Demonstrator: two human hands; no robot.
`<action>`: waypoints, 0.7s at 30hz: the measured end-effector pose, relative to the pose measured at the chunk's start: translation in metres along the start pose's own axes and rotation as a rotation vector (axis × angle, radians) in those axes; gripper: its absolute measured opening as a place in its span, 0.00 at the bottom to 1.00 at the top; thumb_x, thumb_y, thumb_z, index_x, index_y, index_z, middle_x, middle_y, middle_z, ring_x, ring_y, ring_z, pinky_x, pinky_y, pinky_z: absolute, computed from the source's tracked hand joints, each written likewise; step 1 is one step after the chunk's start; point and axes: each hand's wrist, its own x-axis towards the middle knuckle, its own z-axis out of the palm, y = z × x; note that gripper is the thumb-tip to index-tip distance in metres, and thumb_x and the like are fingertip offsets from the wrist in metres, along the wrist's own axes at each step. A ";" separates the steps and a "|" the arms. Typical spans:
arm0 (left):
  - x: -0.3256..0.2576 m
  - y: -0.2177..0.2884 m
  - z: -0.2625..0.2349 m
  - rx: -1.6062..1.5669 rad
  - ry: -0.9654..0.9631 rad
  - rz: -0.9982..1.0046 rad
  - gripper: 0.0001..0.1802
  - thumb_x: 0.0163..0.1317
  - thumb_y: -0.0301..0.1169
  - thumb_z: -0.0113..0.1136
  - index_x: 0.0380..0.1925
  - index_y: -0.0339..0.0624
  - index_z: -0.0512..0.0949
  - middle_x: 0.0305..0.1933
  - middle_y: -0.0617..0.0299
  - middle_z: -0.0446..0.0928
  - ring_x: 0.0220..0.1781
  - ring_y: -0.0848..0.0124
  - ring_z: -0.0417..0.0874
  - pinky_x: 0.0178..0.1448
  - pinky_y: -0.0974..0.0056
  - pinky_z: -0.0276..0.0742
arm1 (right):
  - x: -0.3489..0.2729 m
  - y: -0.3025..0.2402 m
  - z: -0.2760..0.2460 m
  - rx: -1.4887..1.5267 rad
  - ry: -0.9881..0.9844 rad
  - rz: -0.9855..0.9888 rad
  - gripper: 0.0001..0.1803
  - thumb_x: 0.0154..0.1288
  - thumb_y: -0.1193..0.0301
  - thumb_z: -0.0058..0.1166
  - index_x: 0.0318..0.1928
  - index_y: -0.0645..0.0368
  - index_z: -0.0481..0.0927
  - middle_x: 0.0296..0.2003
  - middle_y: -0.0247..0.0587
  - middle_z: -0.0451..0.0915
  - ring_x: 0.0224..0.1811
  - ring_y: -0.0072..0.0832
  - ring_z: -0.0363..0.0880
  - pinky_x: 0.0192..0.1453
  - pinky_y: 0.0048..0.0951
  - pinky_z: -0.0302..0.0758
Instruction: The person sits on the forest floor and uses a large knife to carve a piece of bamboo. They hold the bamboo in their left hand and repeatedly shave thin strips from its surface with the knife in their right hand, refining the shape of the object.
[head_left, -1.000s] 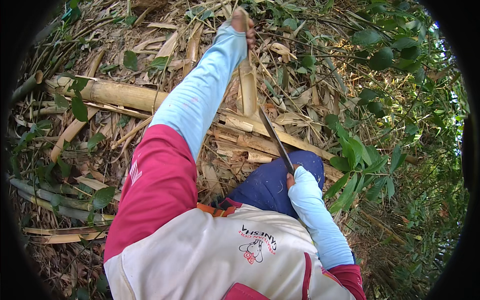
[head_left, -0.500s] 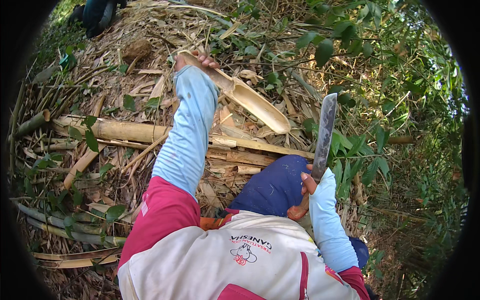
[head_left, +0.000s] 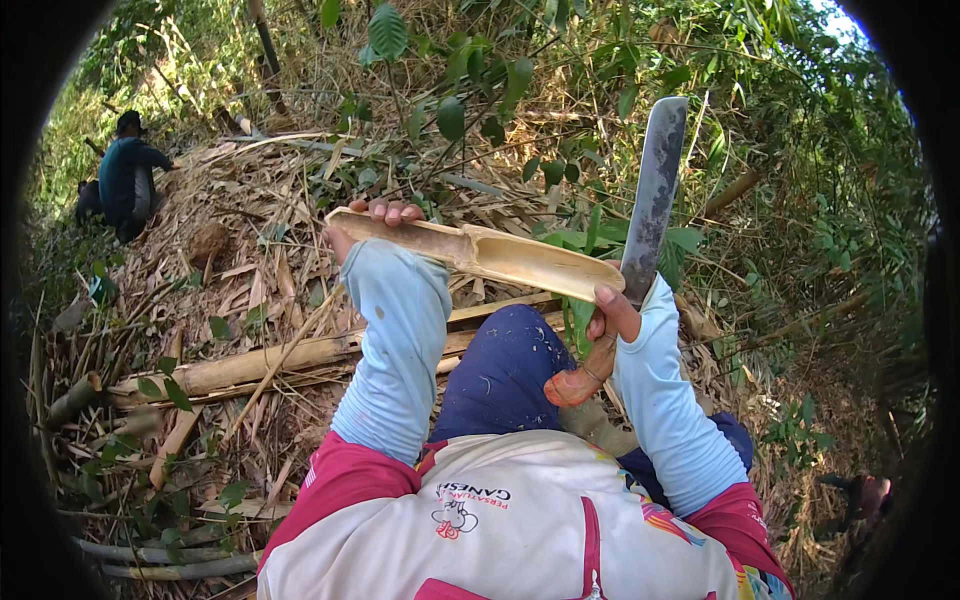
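Note:
A split half of bamboo (head_left: 545, 264), hollow side showing and a node ridge near its middle, lies crosswise in front of me. My left hand (head_left: 384, 213) is closed around its left end, fingers over the far edge. In my right hand (head_left: 618, 316) is a machete (head_left: 657, 185), its dark, stained blade pointing up and away. The curved wooden handle (head_left: 577, 386) shows below the fist. The right thumb and fingers are at the bamboo's right end and appear to touch it; the blade stands just beside that end.
A long bamboo pole (head_left: 225, 375) lies across the ground at left, with split strips around it. Dry sheaths and chips (head_left: 265, 290) litter the slope. At far left another person (head_left: 130, 180) crouches. Leafy plants (head_left: 800, 200) crowd the right side.
The bamboo half has swung nearer to level, its right end coming to my right hand. The machete is still in my right hand. The view has tilted up, bringing the other person into sight.

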 end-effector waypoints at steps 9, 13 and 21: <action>-0.082 -0.071 0.080 0.280 0.160 -0.315 0.20 0.73 0.43 0.40 0.51 0.39 0.72 0.54 0.48 0.76 0.60 0.53 0.76 0.64 0.46 0.75 | 0.003 -0.059 -0.114 0.090 0.213 -0.147 0.24 0.56 0.74 0.62 0.52 0.67 0.71 0.30 0.41 0.78 0.19 0.25 0.75 0.22 0.29 0.76; -0.111 -0.065 0.095 0.355 0.105 -0.702 0.27 0.67 0.50 0.51 0.50 0.34 0.74 0.57 0.44 0.75 0.59 0.51 0.78 0.59 0.48 0.80 | -0.009 -0.090 -0.162 -0.036 0.281 -0.144 0.27 0.53 0.70 0.62 0.54 0.66 0.72 0.30 0.42 0.78 0.19 0.26 0.75 0.24 0.31 0.77; -0.129 -0.089 0.092 0.571 -0.438 -1.496 0.56 0.53 0.54 0.67 0.70 0.32 0.49 0.61 0.35 0.70 0.57 0.48 0.79 0.61 0.50 0.76 | -0.030 -0.099 -0.206 -0.158 0.229 -0.161 0.27 0.45 0.69 0.62 0.49 0.65 0.75 0.28 0.42 0.78 0.19 0.26 0.76 0.24 0.30 0.76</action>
